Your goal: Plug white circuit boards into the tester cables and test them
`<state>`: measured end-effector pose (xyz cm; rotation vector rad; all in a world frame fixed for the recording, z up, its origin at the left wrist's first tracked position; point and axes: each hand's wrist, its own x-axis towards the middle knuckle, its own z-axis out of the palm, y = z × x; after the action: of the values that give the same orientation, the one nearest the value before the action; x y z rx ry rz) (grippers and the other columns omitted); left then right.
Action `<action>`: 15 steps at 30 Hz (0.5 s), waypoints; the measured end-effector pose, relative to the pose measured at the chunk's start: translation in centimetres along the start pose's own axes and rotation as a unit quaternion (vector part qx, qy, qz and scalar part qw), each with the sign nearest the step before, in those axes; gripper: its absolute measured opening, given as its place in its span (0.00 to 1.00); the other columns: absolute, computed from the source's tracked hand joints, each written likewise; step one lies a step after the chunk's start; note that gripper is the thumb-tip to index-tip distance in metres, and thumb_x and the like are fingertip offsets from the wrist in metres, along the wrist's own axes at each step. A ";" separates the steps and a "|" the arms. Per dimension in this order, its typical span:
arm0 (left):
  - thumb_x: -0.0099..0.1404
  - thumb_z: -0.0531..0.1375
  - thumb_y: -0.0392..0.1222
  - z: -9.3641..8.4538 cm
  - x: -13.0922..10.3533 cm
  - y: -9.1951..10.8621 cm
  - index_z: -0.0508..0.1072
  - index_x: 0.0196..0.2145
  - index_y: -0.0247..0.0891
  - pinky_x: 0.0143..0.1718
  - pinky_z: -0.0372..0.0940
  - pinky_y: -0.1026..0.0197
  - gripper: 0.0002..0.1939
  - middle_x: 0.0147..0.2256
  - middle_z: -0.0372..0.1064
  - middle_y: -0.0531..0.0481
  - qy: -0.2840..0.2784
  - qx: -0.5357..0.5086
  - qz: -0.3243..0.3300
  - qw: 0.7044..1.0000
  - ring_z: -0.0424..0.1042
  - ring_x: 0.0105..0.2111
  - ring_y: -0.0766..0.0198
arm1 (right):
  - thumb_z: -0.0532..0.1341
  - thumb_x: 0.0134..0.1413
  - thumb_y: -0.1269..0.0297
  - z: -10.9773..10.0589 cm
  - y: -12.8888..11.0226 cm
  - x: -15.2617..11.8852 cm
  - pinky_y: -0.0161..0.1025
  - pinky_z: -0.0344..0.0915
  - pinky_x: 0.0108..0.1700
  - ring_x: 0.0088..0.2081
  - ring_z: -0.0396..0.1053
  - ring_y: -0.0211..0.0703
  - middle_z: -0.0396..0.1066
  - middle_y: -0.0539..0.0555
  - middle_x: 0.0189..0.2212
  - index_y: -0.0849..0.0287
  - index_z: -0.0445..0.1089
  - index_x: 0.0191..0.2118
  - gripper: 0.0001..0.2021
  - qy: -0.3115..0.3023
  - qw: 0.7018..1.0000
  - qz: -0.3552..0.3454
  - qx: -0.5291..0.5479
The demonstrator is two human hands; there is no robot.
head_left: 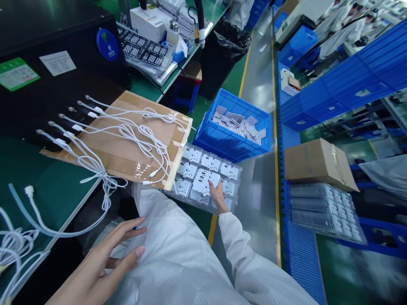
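My right hand (217, 194) pinches the near right edge of a white circuit board (203, 181), thumb on top. The board lies over or just above a clear plastic tray (233, 197) with several similar boards in its pockets; whether it touches them I cannot tell. My left hand (108, 258) is over my lap with fingers apart and nothing in it. White cables (127, 132), plugged into a black box (63, 34), lie coiled across a taped cardboard sheet (127, 159) between the tray and the box.
A blue crate (216, 137) with many loose white pieces stands just beyond the tray. Loose white cables (19, 241) lie at the table's left. A black bin (219, 59) stands farther back. Past the aisle, right, are a cardboard box (314, 163) and stacked trays (324, 212).
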<state>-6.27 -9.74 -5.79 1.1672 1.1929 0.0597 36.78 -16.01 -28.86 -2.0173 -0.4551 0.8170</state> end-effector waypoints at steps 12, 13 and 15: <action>0.59 0.71 0.58 0.4 -0.4 -0.1 0.70 0.66 0.56 0.43 0.81 0.51 0.39 0.63 0.72 0.44 0.019 0.007 0.021 1.000 0.74 0.60 0.39 | 0.64 0.58 0.50 -1.9 -0.5 -0.1 0.54 0.68 0.65 0.65 0.69 0.59 0.69 0.67 0.65 0.59 0.66 0.64 0.31 -0.018 0.998 -0.004 -0.055; 0.59 0.71 0.58 0.5 -0.3 -0.1 0.69 0.67 0.56 0.43 0.81 0.52 0.39 0.63 0.72 0.44 0.018 0.009 0.023 1.000 0.75 0.59 0.39 | 0.64 0.58 0.50 -2.1 -0.3 0.0 0.54 0.69 0.64 0.64 0.70 0.58 0.70 0.66 0.64 0.58 0.66 0.63 0.31 -0.020 0.999 0.000 -0.049; 0.60 0.70 0.58 0.7 -0.2 -0.1 0.69 0.67 0.56 0.43 0.81 0.51 0.39 0.63 0.72 0.44 0.014 0.011 0.019 1.000 0.76 0.58 0.40 | 0.66 0.56 0.51 -2.5 0.0 0.3 0.54 0.72 0.61 0.62 0.72 0.58 0.72 0.66 0.62 0.57 0.68 0.62 0.30 -0.022 0.999 0.006 -0.034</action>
<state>-5.92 -10.37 -5.79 1.2119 1.1980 0.0920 38.71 -17.35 -28.02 -2.0700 -0.5028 0.8640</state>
